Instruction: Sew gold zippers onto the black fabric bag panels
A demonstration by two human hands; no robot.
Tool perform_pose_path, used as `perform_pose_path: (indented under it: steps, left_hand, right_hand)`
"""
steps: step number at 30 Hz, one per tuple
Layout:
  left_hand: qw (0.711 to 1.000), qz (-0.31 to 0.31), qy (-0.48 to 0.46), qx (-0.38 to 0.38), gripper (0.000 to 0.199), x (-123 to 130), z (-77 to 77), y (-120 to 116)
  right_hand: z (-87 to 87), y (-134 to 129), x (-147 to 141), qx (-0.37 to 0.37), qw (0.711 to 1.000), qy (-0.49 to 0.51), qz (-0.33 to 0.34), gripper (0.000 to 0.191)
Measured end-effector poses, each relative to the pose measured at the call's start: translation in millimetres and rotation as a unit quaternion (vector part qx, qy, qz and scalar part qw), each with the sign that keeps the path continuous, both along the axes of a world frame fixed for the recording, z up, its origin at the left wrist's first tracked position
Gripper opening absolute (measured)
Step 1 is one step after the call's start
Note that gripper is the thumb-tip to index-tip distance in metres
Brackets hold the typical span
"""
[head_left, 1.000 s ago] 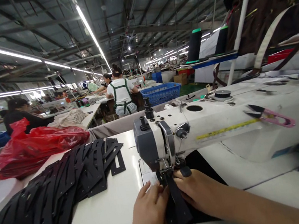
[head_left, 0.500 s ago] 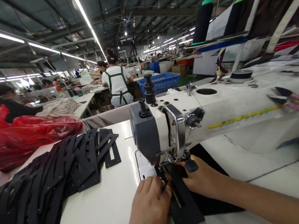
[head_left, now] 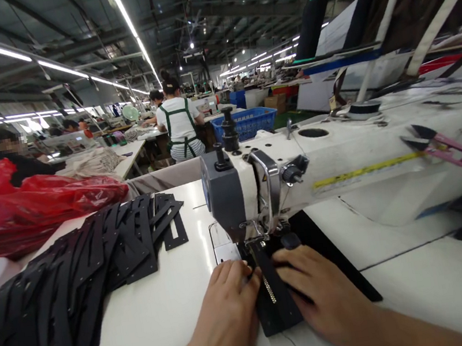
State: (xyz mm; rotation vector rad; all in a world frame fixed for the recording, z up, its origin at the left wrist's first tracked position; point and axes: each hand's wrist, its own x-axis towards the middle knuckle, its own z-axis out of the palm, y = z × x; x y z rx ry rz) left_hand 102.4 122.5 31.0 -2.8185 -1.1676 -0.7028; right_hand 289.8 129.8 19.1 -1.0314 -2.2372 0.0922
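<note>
Under the head of a white and grey sewing machine [head_left: 228, 197] lies a black slotted panel [head_left: 280, 318], with a gold-toothed zipper [head_left: 269, 288] showing in its slot. My left hand [head_left: 228, 305] grips the panel's left side, thumb and fingers pressed together close to the zipper. On the opposite side, my right hand [head_left: 328, 286] has its fingers bent over the panel's right edge, just below the presser foot area. A larger black piece of fabric [head_left: 336, 256] extends beneath and to the right. The needle tip is hard to make out.
Overlapping black slotted panels [head_left: 73, 285] cover the table's left side, beside a red plastic bag [head_left: 52, 204]. Pink-handled snips [head_left: 446, 145] rest against the machine arm near a yellow measuring tape [head_left: 362, 171]. A blue basket [head_left: 249, 124] and a person [head_left: 179, 122] are beyond.
My right hand has drawn back from beside the needle toward me, onto the panel's right edge. The panel has shifted slightly away, further under the machine head. My left hand stays at its left side.
</note>
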Motion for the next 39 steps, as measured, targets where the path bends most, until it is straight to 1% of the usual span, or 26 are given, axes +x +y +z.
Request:
perform_pose_path:
  steps: [1,3,5,6,8,11,13,20,24,27,30,35,39]
  left_hand:
    - [1.000,-0.009,-0.008,0.017,0.029,-1.5,-0.8,-1.5]
    - [0.997,-0.037,-0.008,0.072,0.028,-3.9,-3.3,-3.9]
    - [0.991,-0.060,0.009,0.118,0.028,-4.8,-5.6,-5.5]
    - [0.989,-0.065,0.019,0.128,0.029,-4.7,-6.3,-6.0]
    - [0.988,-0.067,0.027,0.136,0.030,-3.8,-7.0,-6.7]
    - [0.987,-0.060,0.032,0.145,0.030,-2.3,-7.5,-7.0]
    - [0.986,-0.057,0.037,0.153,0.031,-1.8,-8.3,-7.0]
    - [0.982,-0.050,0.036,0.179,0.033,1.0,-9.2,-4.0]
    - [0.979,-0.047,0.032,0.195,0.033,1.5,-8.4,1.8]
    - [0.980,-0.048,0.031,0.192,0.033,0.2,-7.9,8.0]
    - [0.981,-0.050,0.032,0.182,0.034,-2.1,-7.4,14.2]
    - [0.984,-0.058,0.044,0.164,0.031,-5.8,-7.9,18.9]
    - [0.986,-0.065,0.036,0.151,0.029,-7.2,-10.4,20.7]
  right_hand:
    - [-1.3,-12.0,1.0,0.039,0.998,-0.002,0.048,0.024]
    - [-6.6,-29.6,0.0,0.097,0.992,0.000,0.086,0.025]
    - [-14.1,-37.9,-3.8,0.124,0.990,0.020,0.069,0.026]
    - [-18.2,-39.4,-5.8,0.136,0.988,0.035,0.057,0.027]
    - [-25.8,-39.8,-8.0,0.171,0.983,0.055,0.044,0.027]
    - [-34.1,-39.2,-7.1,0.208,0.976,0.045,0.038,0.027]
    - [-36.6,-39.3,-6.0,0.209,0.977,0.035,0.033,0.026]
    - [-37.0,-36.8,-8.6,0.205,0.977,0.055,0.021,0.027]
    - [-40.7,-31.7,-8.0,0.221,0.974,0.031,0.029,0.023]
    - [-41.3,-26.1,-7.2,0.226,0.973,0.019,0.034,0.022]
    - [-37.0,-19.4,-7.8,0.225,0.973,0.028,0.031,0.023]
    - [-24.4,-9.5,-10.7,0.223,0.974,0.043,0.023,0.030]
    - [-17.8,-3.3,-11.5,0.193,0.980,0.038,0.038,0.032]
